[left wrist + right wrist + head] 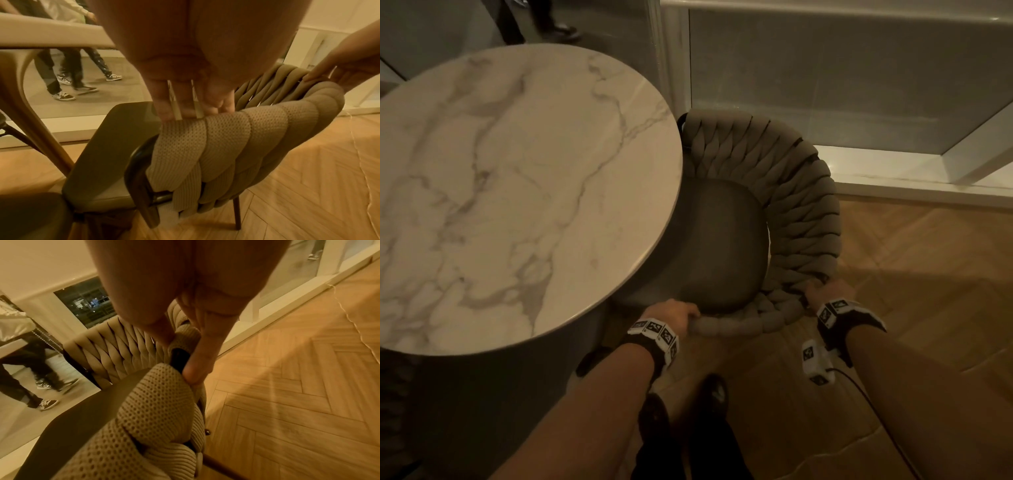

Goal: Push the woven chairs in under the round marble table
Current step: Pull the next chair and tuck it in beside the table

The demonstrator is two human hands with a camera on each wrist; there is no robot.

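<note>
A round white marble table [510, 192] fills the left of the head view. To its right stands a woven chair [784, 212] with a curved braided backrest and a smooth grey seat [715, 246], part of which lies under the table's edge. My left hand [674, 313] grips the near end of the braided backrest [216, 142], fingers curled over its top. My right hand [825, 291] grips the backrest further right, thumb and fingers pinching the woven rim [180, 344].
A white-framed glass wall [859, 85] runs behind the chair, its sill [914, 178] close to the backrest. Herringbone wood floor [911, 274] spreads to the right. My shoes [715, 390] stand below. Other people's legs [65, 76] show beyond the glass. A thin cable [368, 178] lies on the floor.
</note>
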